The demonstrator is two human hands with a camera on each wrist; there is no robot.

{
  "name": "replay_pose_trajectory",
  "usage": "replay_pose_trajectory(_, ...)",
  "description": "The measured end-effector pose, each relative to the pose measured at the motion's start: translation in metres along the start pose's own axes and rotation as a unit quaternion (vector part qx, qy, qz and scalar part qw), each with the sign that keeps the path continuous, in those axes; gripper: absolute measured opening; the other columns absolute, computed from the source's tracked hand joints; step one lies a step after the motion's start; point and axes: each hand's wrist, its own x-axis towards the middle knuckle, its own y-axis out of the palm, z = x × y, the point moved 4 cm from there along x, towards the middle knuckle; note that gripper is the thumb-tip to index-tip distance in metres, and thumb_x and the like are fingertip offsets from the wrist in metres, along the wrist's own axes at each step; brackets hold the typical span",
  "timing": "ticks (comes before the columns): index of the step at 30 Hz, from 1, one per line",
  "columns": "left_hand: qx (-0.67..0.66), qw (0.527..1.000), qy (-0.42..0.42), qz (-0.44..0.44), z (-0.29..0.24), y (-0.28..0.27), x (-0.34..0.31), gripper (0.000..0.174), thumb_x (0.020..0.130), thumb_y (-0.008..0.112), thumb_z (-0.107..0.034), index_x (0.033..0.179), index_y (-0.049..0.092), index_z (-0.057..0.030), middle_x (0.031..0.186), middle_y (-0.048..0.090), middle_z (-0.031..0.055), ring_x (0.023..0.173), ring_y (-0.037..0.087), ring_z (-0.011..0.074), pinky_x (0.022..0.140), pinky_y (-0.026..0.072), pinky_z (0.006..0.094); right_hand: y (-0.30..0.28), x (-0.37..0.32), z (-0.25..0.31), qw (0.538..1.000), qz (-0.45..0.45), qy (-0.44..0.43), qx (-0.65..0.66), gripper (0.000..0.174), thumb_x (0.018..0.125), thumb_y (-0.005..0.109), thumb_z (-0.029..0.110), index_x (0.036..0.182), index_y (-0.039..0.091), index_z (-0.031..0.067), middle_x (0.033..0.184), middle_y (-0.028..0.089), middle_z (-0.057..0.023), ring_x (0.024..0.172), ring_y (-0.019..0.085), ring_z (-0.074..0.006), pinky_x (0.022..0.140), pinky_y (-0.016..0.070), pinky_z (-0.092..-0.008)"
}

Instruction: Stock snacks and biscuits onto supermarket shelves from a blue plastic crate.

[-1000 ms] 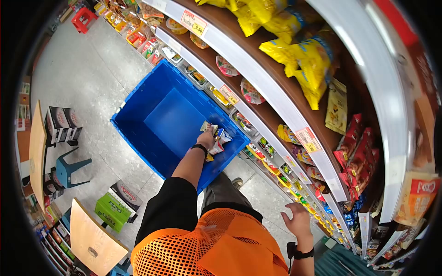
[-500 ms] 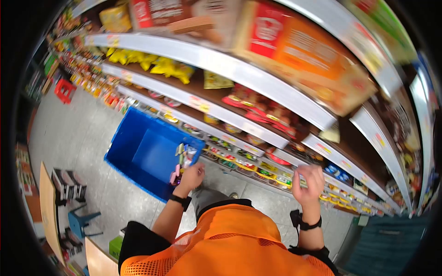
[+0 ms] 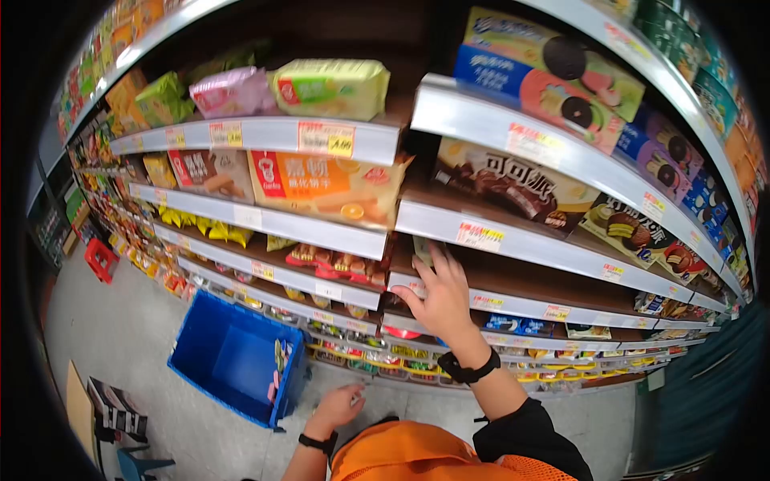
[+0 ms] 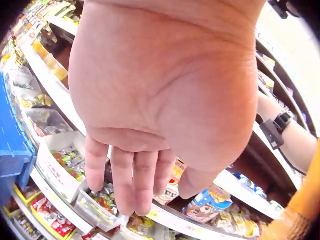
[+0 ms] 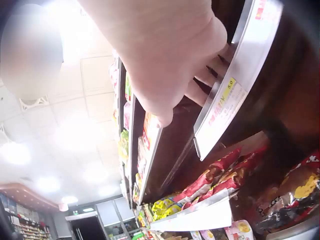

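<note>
My right hand [image 3: 443, 301] reaches into a brown shelf bay, its fingers spread and fairly straight. Close to its fingertips lies a small pale packet [image 3: 422, 250], partly covered by the fingers. The right wrist view has the fingers passing behind the white shelf edge [image 5: 235, 85], which hides their tips. Low in front of the body, my left hand [image 3: 341, 405] hangs relaxed and holds nothing; its palm fills the left wrist view. To its left stands a blue crate [image 3: 228, 365] on the floor, with several small snack packets [image 3: 281, 361] along its right side.
Above the right hand, chocolate pie boxes [image 3: 513, 180] and an orange wafer bag [image 3: 321, 191] line the shelves. Red snack packets [image 3: 337, 263] lie left of it. Candy bins [image 3: 401, 361] run along the bottom. A red stool [image 3: 100, 260] stands far left.
The left hand has come out of the blue crate, away from the packets there. The right hand has risen from beside the body into the shelf, and the view has swung right toward the shelves.
</note>
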Motion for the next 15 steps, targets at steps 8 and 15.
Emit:
replay_pose_trajectory(8, 0.023, 0.992, -0.119, -0.034, 0.03, -0.021, -0.049, 0.036, 0.087, 0.07, -0.027, 0.118, 0.07, -0.0082, 0.096, 0.077, 0.01, 0.088, 0.073, 0.0331, 0.079, 0.058, 0.0442, -0.017, 0.014, -0.058, 0.99, -0.07, 0.118, -0.033, 0.057, 0.075, 0.084, 0.043, 0.115, 0.068, 0.0049, 0.105, 0.071, -0.0193, 0.093, 0.067, -0.0407, 0.086, 0.054, -0.0492)
replay_pose_trajectory(15, 0.027, 0.992, -0.122, -0.029, 0.027, -0.029, -0.042, 0.036, 0.089, 0.069, -0.029, 0.119, 0.07, -0.0077, 0.098, 0.077, 0.0093, 0.09, 0.074, 0.0312, 0.082, 0.0577, 0.0438, -0.014, 0.017, -0.078, 0.972, 0.027, 0.228, 0.044, 0.055, 0.072, 0.08, 0.041, 0.114, 0.071, 0.0067, 0.11, 0.072, -0.018, 0.092, 0.071, -0.0396, 0.081, 0.0587, -0.0477)
